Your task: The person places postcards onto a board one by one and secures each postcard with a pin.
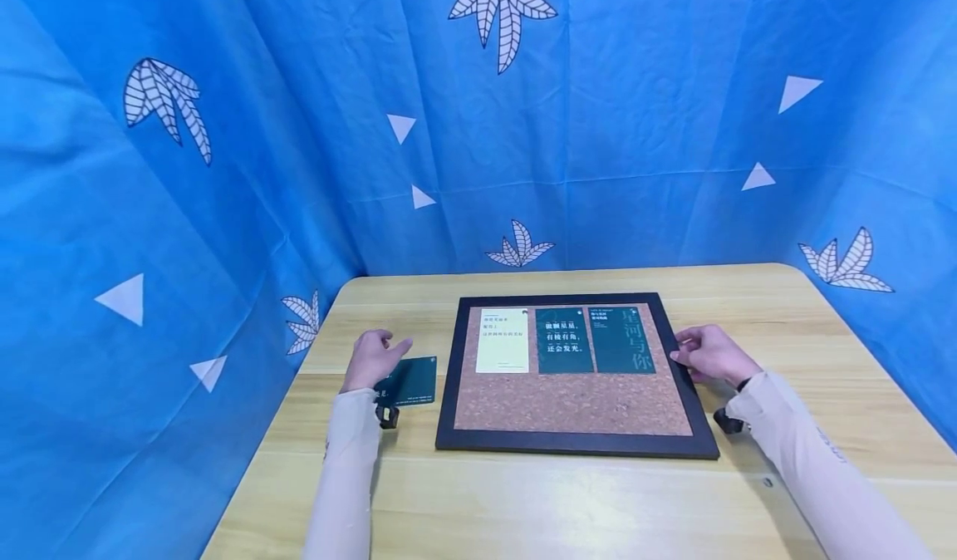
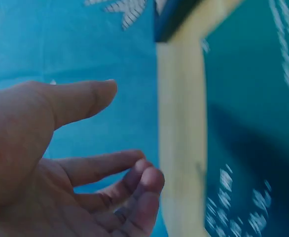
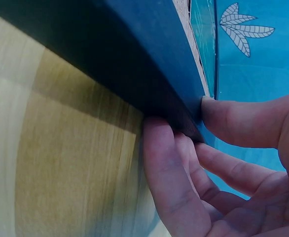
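Note:
A black-framed cork board (image 1: 571, 441) lies on the wooden table. Three cards stand in a row on its upper part: a cream card (image 1: 502, 356), a dark green card (image 1: 564, 365) and another dark green card (image 1: 609, 352). My right hand (image 1: 710, 354) grips the board's right edge; in the right wrist view the thumb rests on the black frame (image 3: 139, 44) with fingers against its outer side. Left of the board, a loose dark green card (image 1: 414, 380) with white writing lies on the table. Over its left part, my left hand (image 1: 371, 361) holds nothing, thumb spread from loosely bent fingers.
A blue curtain (image 1: 635, 153) with white leaf and triangle prints hangs behind the table and along its left side. Bare wood of the table (image 1: 568, 502) shows in front of the board. Each wrist wears a small black device (image 1: 387, 416).

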### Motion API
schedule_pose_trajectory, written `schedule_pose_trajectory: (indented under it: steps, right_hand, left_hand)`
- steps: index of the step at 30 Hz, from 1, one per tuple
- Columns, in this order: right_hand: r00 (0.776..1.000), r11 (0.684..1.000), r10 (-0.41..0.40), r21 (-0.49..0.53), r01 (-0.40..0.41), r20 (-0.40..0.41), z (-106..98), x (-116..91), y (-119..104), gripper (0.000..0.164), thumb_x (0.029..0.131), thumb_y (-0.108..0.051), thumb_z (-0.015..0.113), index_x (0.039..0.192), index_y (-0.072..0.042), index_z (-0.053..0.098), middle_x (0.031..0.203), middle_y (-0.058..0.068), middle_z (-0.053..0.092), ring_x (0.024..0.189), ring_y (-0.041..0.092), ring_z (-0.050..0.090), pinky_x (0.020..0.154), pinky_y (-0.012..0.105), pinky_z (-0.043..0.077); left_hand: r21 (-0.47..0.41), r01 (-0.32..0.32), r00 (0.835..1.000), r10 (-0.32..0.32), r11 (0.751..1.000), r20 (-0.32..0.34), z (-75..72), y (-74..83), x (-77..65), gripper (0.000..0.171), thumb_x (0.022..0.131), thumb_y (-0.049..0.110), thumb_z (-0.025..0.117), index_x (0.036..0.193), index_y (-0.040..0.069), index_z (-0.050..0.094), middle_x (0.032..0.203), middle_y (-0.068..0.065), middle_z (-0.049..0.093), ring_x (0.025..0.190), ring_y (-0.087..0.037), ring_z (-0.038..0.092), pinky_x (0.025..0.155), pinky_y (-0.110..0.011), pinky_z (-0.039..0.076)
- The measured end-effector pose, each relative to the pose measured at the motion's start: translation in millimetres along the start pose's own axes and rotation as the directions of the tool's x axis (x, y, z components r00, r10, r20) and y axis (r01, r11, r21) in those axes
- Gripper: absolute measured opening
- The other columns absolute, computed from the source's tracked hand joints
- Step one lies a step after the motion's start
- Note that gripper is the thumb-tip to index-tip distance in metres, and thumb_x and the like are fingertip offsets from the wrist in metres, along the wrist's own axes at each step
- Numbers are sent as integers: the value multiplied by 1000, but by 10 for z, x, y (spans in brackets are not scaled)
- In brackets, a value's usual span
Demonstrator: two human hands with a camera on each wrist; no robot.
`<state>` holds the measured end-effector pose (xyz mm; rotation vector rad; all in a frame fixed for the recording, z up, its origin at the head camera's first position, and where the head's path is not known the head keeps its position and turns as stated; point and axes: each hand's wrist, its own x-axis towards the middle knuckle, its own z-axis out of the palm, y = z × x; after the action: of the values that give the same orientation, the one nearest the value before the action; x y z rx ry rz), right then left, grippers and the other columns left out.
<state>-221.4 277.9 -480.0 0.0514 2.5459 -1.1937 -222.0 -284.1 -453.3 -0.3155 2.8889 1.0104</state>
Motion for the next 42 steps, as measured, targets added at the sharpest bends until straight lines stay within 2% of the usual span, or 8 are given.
schedule_pose_trajectory:
  steps: [4,8,10,12,18,28,34,42]
  right_hand:
    - [1000,1000,0,7,0,0,6,-3,5,53,102,-9,59,143,19,42,117,29,60,84,18,63,68,34,61]
    - [1000,1000,6,7,-6,0,4,-3,6,53,102,-9,59,143,19,42,118,29,59,85,19,63,68,34,61]
    - [1000,1000,7,8,-7,-3,3,-1,7,53,102,-9,59,144,19,42,119,30,59,86,19,64,69,34,61]
    - [1000,1000,5,6,-5,-5,2,4,13,53,102,-9,59,144,19,41,119,30,59,86,19,64,69,34,61]
    - [1000,1000,5,1,-5,-1,7,12,24,54,102,-10,59,144,19,41,121,32,59,89,21,65,70,35,61]
    - [1000,1000,-2,7,2,-5,16,0,17,54,102,-10,58,144,19,41,121,31,58,86,19,64,70,33,61]
    - [1000,1000,1,13,-1,-6,28,-22,-15,54,102,-10,60,144,19,41,124,33,59,90,20,66,74,33,61]
    - [1000,1000,7,10,-7,-5,31,-26,3,54,103,-11,59,144,19,41,121,31,60,92,21,66,75,34,62]
  left_hand:
    - [31,73,997,-73,997,6,-11,-162,-16,74,101,43,61,147,-13,44,147,-34,46,128,-45,49,114,-61,42]
    - [121,105,994,-106,987,-4,-13,-239,-52,64,99,44,63,121,-15,58,128,-35,51,112,-47,50,98,-58,48]
    - [156,118,993,-118,981,-11,-10,-240,-74,58,98,45,65,106,-12,60,118,-33,52,104,-45,49,88,-55,48]
    - [172,137,990,-137,975,-13,-3,-227,-97,55,97,45,67,101,-10,59,115,-32,50,103,-45,47,84,-53,47]
    - [205,213,977,-215,955,-13,36,-178,-147,68,90,48,76,122,-9,57,123,-33,46,110,-47,44,88,-57,47]
    - [217,236,969,-245,947,15,18,-206,-118,79,84,45,84,132,-9,51,129,-36,50,116,-49,44,98,-66,42]
    - [174,254,963,-266,951,48,-32,-282,-96,94,82,47,85,141,-10,39,136,-36,45,120,-49,42,100,-64,45]
    - [102,272,957,-280,957,71,-67,-344,-101,113,87,41,81,156,-13,10,152,-42,36,135,-57,42,113,-69,37]
